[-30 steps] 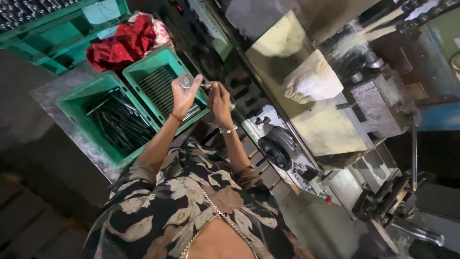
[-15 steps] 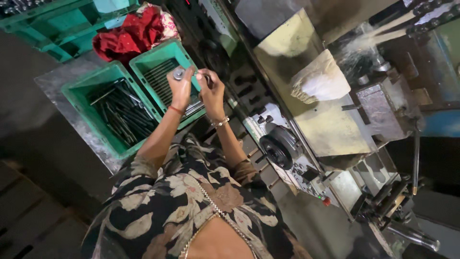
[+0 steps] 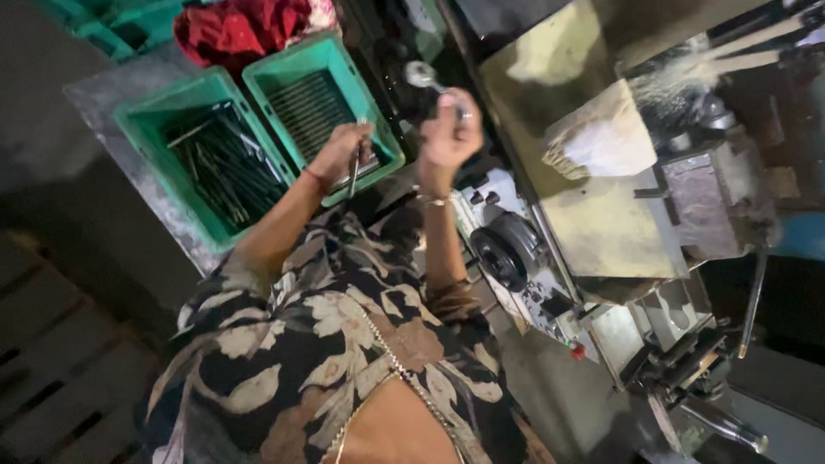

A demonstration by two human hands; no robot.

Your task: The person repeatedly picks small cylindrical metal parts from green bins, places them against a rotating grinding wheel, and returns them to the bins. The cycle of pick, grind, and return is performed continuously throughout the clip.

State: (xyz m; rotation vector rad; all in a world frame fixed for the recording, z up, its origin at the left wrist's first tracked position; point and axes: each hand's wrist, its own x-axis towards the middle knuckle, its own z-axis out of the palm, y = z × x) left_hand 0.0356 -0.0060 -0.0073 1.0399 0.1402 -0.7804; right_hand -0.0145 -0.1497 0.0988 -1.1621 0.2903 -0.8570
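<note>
Left hand: (image 3: 339, 153) closed on a thin dark rod (image 3: 355, 167), over the near corner of the right crate (image 3: 322, 107); the rod hangs down past the fingers
Right hand: (image 3: 449, 137) raised, fist clamped on a metal tool (image 3: 427, 79) whose round shiny head sticks out above the knuckles; a bangle sits at the wrist
Hands together: apart, the right one further right and nearer the machine (image 3: 601, 223)
Crates: two green plastic crates side by side, far left; the left crate (image 3: 202, 155) holds a loose heap of dark rods (image 3: 219, 163); the right crate holds rods laid in a neat row; more green crates at the far left edge, count unclear
Cloth: one red bundle (image 3: 236, 30) beyond the crates
Surface: crates rest on a grey metal sheet (image 3: 99, 94)
Machine: right, with a black round wheel (image 3: 503, 253), a tan guard plate and a small red button
Room: dim workshop; dark floor, near left
</note>
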